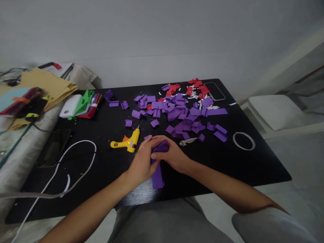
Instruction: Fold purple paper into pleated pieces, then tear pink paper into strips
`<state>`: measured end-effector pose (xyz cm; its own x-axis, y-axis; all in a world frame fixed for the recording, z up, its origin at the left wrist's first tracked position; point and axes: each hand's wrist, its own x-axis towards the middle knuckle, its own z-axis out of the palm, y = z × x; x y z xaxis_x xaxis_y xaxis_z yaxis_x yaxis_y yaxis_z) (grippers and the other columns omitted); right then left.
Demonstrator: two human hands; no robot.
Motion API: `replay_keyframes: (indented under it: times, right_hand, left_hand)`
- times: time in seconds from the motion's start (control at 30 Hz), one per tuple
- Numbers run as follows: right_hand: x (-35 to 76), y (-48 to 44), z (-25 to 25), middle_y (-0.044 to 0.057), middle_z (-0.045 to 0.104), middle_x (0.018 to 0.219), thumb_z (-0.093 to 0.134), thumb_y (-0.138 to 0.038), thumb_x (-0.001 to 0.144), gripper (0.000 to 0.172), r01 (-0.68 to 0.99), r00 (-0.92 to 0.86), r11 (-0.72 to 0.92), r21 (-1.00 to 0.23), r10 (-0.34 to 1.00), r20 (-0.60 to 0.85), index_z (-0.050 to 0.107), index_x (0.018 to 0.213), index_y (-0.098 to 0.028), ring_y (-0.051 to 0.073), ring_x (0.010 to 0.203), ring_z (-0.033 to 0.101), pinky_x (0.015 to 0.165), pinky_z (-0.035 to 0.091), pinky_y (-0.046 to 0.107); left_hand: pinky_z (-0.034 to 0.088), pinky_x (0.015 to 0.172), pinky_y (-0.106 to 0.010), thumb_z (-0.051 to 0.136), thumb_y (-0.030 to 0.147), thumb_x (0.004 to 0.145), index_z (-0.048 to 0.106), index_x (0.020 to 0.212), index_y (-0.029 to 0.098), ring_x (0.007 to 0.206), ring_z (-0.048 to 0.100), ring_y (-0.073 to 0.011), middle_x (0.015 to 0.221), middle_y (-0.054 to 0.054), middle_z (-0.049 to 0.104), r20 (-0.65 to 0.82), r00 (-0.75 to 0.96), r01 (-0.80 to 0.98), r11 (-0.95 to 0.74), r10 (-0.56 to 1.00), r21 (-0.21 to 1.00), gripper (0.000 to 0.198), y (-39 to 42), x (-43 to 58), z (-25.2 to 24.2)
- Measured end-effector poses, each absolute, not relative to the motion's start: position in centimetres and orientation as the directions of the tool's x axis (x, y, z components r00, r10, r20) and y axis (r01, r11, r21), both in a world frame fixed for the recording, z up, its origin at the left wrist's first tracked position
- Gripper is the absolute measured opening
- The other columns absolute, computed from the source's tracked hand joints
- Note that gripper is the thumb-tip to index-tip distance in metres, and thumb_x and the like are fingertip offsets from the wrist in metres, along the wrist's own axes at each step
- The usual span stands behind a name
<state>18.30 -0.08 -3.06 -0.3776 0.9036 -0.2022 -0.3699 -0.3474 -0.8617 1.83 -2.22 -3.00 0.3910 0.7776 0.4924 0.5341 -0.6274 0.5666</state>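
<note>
Purple paper point(157, 178) sat at the front of the table point(240, 165), grasped between left hand point(143, 158) and right hand point(175, 154); uneven pressure might have skewed its folds, or a leftward slip bumped the glue gun point(131, 141).

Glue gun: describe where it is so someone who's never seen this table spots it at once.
On the black table, find the left hand holding purple paper. The glue gun lies just left of that hand, nozzle pointing away from the person. Its bright yellow body and orange trigger set it apart from the purple pieces scattered beyond.
</note>
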Motion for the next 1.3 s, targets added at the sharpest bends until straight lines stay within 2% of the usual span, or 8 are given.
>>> replay_keyframes:
  times: [0.13,0.27,0.33,0.47,0.53,0.7,0.97,1.3]
  right_hand:
    - [18.2,-0.1,-3.1,-0.001,0.075,0.105,0.099,-0.027,0.062,0.048,-0.439,-0.406,-0.403,-0.803,0.887,-0.223,0.073,0.102,-0.025,0.018,0.103,0.07,0.101,0.053,0.035]
    - [18.5,0.2,-2.7,-0.001,0.077,0.102,0.099,-0.025,0.06,0.051,-0.375,-0.42,-0.402,-0.835,0.877,-0.234,0.076,0.106,-0.024,0.019,0.097,0.071,0.098,0.055,0.036]
    - [18.8,0.5,-2.5,0.0,0.077,0.103,0.099,-0.026,0.06,0.051,-0.341,-0.461,-0.416,-0.843,0.856,-0.236,0.076,0.105,-0.023,0.02,0.097,0.071,0.098,0.056,0.038]
    - [19.5,0.9,-2.1,0.001,0.078,0.105,0.1,-0.023,0.057,0.059,-0.262,-0.564,-0.445,-0.856,0.791,-0.238,0.076,0.111,-0.024,0.021,0.102,0.072,0.099,0.056,0.039]
    - [19.7,1.0,-1.9,0.001,0.078,0.106,0.1,-0.022,0.057,0.059,-0.209,-0.626,-0.462,-0.862,0.74,-0.245,0.076,0.111,-0.023,0.023,0.106,0.072,0.103,0.055,0.041]
    - [19.2,0.5,-1.5,0.002,0.077,0.1,0.099,-0.019,0.056,0.048,-0.199,-0.68,-0.517,-0.832,0.685,-0.263,0.077,0.098,-0.02,0.024,0.105,0.072,0.106,0.053,0.043]
    - [18.8,0.3,-2.6,-0.002,0.076,0.104,0.101,-0.008,0.049,0.079,-0.334,-0.597,-0.662,-0.671,0.699,-0.393,0.07,0.12,-0.026,0.019,0.103,0.074,0.091,0.06,0.033]
    - [18.6,0.1,-2.2,-0.003,0.075,0.104,0.1,-0.006,0.051,0.075,-0.347,-0.625,-0.69,-0.635,0.675,-0.391,0.069,0.117,-0.025,0.015,0.1,0.073,0.09,0.058,0.029]
  left_hand:
    - [0.047,0.117,-0.069,0.063,0.011,0.091,0.049,0.136,0.021,0.142,0.059,-0.0345,0.139,-0.017,0.067,0.525,0.384,0.539,-0.646,0.76,0.541,0.049,-2.3,2.3,-3.2]
    - [0.041,0.12,-0.071,0.069,0.014,0.09,0.049,0.132,0.021,0.148,0.052,-0.0359,0.144,-0.019,0.065,0.501,0.417,0.506,-0.652,0.758,0.565,0.048,-2.1,1.8,-2.2]
    - [0.041,0.121,-0.07,0.078,0.022,0.087,0.045,0.14,0.023,0.149,0.051,-0.0371,0.15,-0.02,0.061,0.455,0.509,0.444,-0.675,0.731,0.589,0.062,-1.7,1.1,-1.3]
    - [0.041,0.122,-0.069,0.096,0.042,0.07,0.019,0.165,0.027,0.152,0.045,-0.0427,0.163,-0.023,0.046,0.303,0.668,0.408,-0.676,0.679,0.614,0.123,-1.1,-0.4,0.1]
    - [0.042,0.122,-0.068,0.098,0.045,0.066,0.014,0.168,0.03,0.152,0.046,-0.0429,0.163,-0.022,0.047,0.253,0.681,0.425,-0.652,0.687,0.627,0.133,-1.1,-0.6,0.2]
    - [0.048,0.119,-0.063,0.096,0.04,0.071,0.024,0.165,0.03,0.146,0.053,-0.0397,0.157,-0.02,0.053,0.251,0.678,0.408,-0.637,0.691,0.653,0.118,-1.6,0.1,-0.9]
    - [0.058,0.107,-0.057,0.088,0.033,0.081,0.046,0.147,0.026,0.127,0.067,-0.0342,0.136,-0.015,0.067,0.29,0.603,0.427,-0.608,0.743,0.669,0.079,-1.7,0.5,-1.8]
    - [0.06,0.103,-0.049,0.082,0.028,0.085,0.05,0.138,0.024,0.12,0.071,-0.0289,0.127,-0.012,0.071,0.327,0.587,0.412,-0.621,0.741,0.667,0.062,-1.8,0.7,-2.0]
